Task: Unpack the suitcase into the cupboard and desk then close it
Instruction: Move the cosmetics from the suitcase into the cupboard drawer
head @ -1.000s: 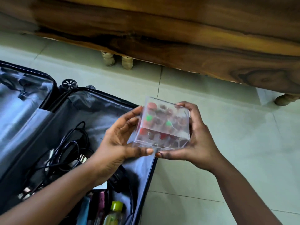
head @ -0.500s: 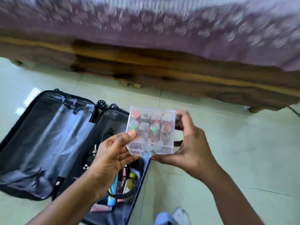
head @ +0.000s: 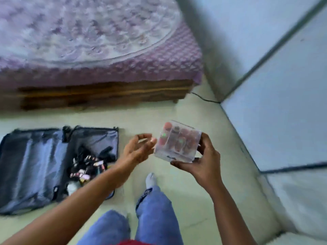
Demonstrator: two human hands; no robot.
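A clear plastic box [head: 177, 142] of small red-capped bottles sits in mid-air above the tiled floor [head: 194, 200], gripped from below and behind by the right hand [head: 203, 162]; the left hand [head: 137, 149] hovers loose-fingered just beside its left face — whether it touches is unclear; the suitcase [head: 44, 165] lies open on the floor to the left, cables and toiletries inside; the bed [head: 97, 50] stands beyond; pale panels [head: 283, 112] close the right — bare floor between.
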